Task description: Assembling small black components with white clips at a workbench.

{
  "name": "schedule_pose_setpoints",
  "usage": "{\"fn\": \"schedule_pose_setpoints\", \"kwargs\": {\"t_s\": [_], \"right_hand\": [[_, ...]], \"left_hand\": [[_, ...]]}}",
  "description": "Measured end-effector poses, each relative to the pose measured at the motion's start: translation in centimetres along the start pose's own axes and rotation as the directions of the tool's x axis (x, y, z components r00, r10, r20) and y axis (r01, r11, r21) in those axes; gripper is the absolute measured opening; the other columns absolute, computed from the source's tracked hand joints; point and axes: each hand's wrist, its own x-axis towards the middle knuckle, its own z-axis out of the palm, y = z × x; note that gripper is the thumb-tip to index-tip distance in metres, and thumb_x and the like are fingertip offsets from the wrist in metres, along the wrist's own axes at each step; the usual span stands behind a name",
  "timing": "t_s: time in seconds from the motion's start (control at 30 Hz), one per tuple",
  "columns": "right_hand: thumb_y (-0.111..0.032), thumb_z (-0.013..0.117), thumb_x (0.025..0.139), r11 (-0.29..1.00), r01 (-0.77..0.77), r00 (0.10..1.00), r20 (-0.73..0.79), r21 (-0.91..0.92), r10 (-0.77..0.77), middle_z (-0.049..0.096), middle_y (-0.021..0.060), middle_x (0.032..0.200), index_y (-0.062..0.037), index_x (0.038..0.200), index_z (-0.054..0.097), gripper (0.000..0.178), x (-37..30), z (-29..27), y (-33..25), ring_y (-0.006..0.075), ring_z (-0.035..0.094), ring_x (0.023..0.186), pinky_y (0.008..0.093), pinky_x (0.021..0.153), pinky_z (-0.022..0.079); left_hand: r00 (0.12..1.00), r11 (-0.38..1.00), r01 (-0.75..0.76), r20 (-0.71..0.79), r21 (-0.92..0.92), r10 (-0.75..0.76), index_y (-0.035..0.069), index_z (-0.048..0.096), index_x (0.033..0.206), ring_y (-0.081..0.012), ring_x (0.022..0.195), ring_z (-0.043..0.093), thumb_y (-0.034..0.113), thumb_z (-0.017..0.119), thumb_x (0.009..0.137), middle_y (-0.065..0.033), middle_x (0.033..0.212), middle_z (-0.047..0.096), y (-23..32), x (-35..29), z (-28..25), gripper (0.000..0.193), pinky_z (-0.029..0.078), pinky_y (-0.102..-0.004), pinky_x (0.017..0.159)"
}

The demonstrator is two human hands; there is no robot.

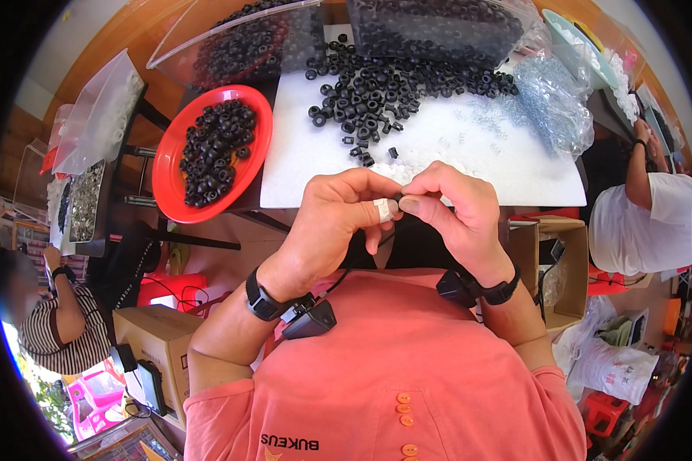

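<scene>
In front of my chest, at the near edge of the white foam sheet (300,165), my hands meet fingertip to fingertip. My left hand (334,211) is closed in a pinch, with white tape round its thumb. Against it, my right hand (461,215) pinches with thumb and forefinger. Between them is a small black plastic piece (398,197), mostly hidden by the fingertips. Beyond the hands lies a loose heap of black round plastic pieces with holes (369,107). Nearer, some small white pieces (415,169) are partly covered by my fingers.
At left, a red plate (261,146) holds more black pieces. Clear bins (178,58) of them stand at the back. A clear bag of small metal springs (553,100) lies at right, with loose springs beside it. Other people (642,219) work at both sides; cardboard boxes (150,342) stand below.
</scene>
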Motion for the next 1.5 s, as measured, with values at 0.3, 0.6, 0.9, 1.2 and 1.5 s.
{"fn": "schedule_pose_setpoints", "kwargs": {"t_s": [0.3, 0.6, 0.9, 1.2, 1.5], "right_hand": [[0.003, 0.072, 0.088, 0.987, 0.097, 0.991, -0.077, -0.126, -0.107, 0.066, 0.0076, 0.081, -0.0010, 0.098, 0.069, 0.011, -0.1, 0.1, -0.4, 0.0185, 0.062, 0.066, 0.0290, 0.059, 0.048], [0.002, 0.071, 0.083, 0.928, 0.040, 0.989, -0.116, -0.371, -0.089, 0.062, 0.0105, 0.075, -0.0030, 0.095, 0.069, 0.013, 1.4, -0.3, -0.7, 0.0292, 0.061, 0.065, 0.0370, 0.058, 0.047], [-0.007, 0.068, 0.069, 0.428, 0.150, 0.988, 0.122, -0.891, -0.093, 0.061, 0.0055, 0.083, -0.0086, 0.078, 0.068, 0.010, 3.8, 1.8, 3.4, 0.0274, 0.059, 0.083, 0.0398, 0.071, 0.046], [-0.006, 0.066, 0.072, 0.440, 0.289, 0.957, 0.242, -0.850, -0.162, 0.061, 0.0066, 0.086, -0.0080, 0.083, 0.068, 0.011, 3.8, 0.5, 3.9, 0.0267, 0.058, 0.087, 0.0399, 0.074, 0.043], [-0.006, 0.072, 0.079, 0.698, 0.157, 0.988, 0.116, -0.698, -0.105, 0.060, 0.0069, 0.083, -0.0050, 0.090, 0.063, 0.014, 4.0, -0.3, 2.5, 0.0253, 0.060, 0.085, 0.0369, 0.076, 0.044]], "left_hand": [[1.000, 0.995, 0.018, 0.000, -0.103, -0.018, -0.010, 0.066, 0.110, -0.0139, 0.073, 0.063, 0.001, 0.067, 0.095, -0.0121, 0.092, 0.068, 0.3, 0.0, -0.6, 0.019, 0.052, -0.0243, 0.052], [0.997, 0.979, -0.080, -0.026, -0.190, 0.076, -0.009, 0.065, 0.113, -0.0142, 0.075, 0.064, 0.001, 0.065, 0.096, -0.0128, 0.094, 0.069, 0.1, -0.1, -2.1, 0.019, 0.051, -0.0240, 0.051], [0.982, 0.969, -0.180, -0.095, -0.171, 0.166, -0.008, 0.066, 0.114, -0.0137, 0.078, 0.063, -0.001, 0.063, 0.096, -0.0134, 0.097, 0.069, -0.3, 0.4, -3.1, 0.020, 0.051, -0.0242, 0.054], [0.988, 0.967, -0.154, -0.057, -0.203, 0.145, -0.008, 0.067, 0.117, -0.0148, 0.079, 0.064, -0.001, 0.062, 0.097, -0.0130, 0.097, 0.069, -0.3, 0.5, -3.3, 0.022, 0.051, -0.0241, 0.054], [0.996, 0.967, -0.087, -0.010, -0.239, 0.088, -0.008, 0.068, 0.116, -0.0149, 0.078, 0.064, -0.001, 0.061, 0.097, -0.0131, 0.096, 0.069, -0.8, 1.6, -2.1, 0.021, 0.050, -0.0239, 0.053]]}}
